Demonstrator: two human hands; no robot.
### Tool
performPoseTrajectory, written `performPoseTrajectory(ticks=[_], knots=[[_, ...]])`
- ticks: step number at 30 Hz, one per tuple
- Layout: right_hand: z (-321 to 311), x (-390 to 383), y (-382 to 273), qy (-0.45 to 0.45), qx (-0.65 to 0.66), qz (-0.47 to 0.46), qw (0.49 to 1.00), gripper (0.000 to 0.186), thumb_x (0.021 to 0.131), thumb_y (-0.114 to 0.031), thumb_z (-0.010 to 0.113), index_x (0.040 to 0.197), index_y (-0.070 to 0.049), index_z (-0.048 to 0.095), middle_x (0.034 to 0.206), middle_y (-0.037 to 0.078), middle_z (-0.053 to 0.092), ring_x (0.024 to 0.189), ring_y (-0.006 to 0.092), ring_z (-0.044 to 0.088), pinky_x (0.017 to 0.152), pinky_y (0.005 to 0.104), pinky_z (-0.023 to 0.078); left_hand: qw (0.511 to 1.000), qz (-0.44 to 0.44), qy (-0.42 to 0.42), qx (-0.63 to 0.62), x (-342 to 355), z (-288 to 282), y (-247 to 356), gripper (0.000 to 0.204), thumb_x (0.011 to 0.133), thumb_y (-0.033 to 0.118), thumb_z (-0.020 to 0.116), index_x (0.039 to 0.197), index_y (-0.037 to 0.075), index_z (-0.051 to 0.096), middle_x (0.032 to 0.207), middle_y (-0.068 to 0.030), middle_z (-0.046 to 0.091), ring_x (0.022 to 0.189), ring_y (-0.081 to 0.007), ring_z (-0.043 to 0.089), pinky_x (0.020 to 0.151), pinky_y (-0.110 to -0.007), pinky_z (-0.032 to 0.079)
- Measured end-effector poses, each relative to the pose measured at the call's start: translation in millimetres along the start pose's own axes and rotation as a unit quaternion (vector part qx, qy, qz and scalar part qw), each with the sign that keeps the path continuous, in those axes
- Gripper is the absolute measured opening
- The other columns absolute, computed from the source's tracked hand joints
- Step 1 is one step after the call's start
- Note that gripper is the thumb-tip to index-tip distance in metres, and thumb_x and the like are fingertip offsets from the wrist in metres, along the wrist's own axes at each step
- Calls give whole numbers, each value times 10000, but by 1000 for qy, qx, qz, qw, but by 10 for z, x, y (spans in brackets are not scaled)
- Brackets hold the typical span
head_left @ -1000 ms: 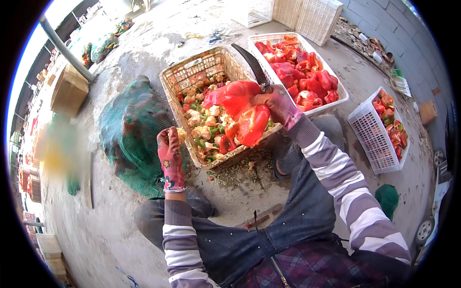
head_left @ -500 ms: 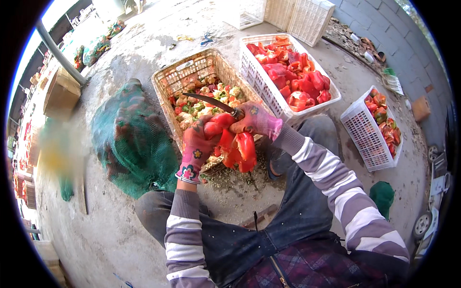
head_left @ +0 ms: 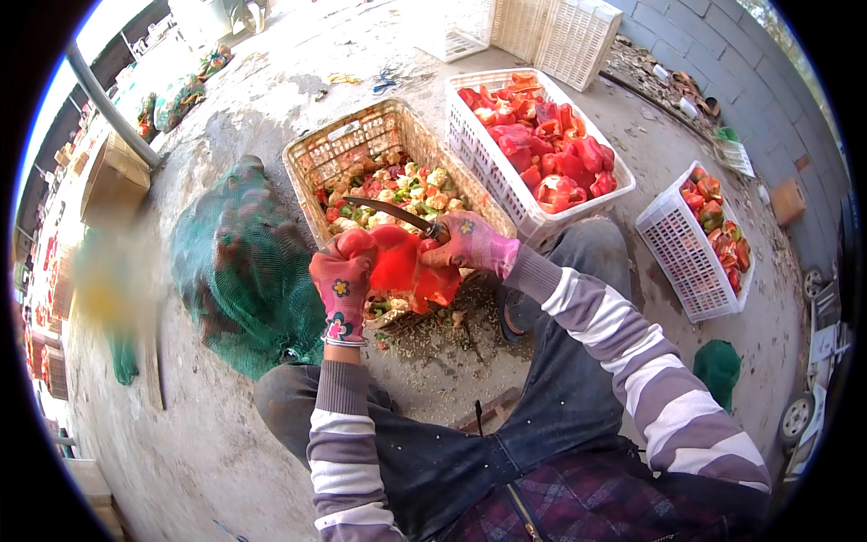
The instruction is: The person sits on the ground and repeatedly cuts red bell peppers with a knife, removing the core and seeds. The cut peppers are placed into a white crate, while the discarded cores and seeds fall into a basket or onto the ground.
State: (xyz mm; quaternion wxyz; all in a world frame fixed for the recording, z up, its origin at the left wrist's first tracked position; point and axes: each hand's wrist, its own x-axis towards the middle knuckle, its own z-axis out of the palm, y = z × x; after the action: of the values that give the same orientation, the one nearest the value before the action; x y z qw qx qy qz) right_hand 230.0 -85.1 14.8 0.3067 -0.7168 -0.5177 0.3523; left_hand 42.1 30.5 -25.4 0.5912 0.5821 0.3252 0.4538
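Over a grimy beige crate (head_left: 309,172) of pepper cores and scraps, I have an opened red pepper (head_left: 402,262) between both hands. My left hand (head_left: 341,287), in a flowered pink glove, is closed on its left side. My right hand (head_left: 471,244), gloved alike, grips a curved knife (head_left: 391,208) and also the pepper's right side; the blade lies roughly level above the pepper, pointing left. The handle is mostly hidden by my fingers.
A white crate (head_left: 479,135) of red pepper pieces stands behind right; another (head_left: 682,271) is at the right. A filled green mesh sack (head_left: 239,280) lies left, near a cardboard box (head_left: 113,185) and pole (head_left: 117,113). A block wall (head_left: 750,108) runs along the right; my bent legs frame the lower middle.
My hands have come together lower over the beige crate. The knife has swung from upright at the right to pointing left. My left hand has moved onto the pepper and gripped it.
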Motion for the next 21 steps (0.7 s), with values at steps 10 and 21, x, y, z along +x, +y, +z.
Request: performPoseTrajectory(ticks=[10, 21], knots=[[47, -111, 77, 19, -5, -20, 1000, 435, 633, -471, 694, 735, -54, 624, 695, 137, 627, 674, 275, 630, 631, 373, 485, 992, -105, 25, -67, -106, 23, 78, 126, 721, -64, 520, 730, -38, 643, 660, -10, 599, 548, -75, 520, 507, -196, 396], [-4, -417, -10, 29, 21, 33, 999, 406, 705, -417, 753, 878, -68, 639, 613, 19, 606, 587, 102, 586, 567, 268, 473, 967, -189, 55, -160, -147, 73, -215, 95, 712, -88, 563, 771, -21, 596, 695, -32, 573, 550, -116, 545, 513, -221, 454]])
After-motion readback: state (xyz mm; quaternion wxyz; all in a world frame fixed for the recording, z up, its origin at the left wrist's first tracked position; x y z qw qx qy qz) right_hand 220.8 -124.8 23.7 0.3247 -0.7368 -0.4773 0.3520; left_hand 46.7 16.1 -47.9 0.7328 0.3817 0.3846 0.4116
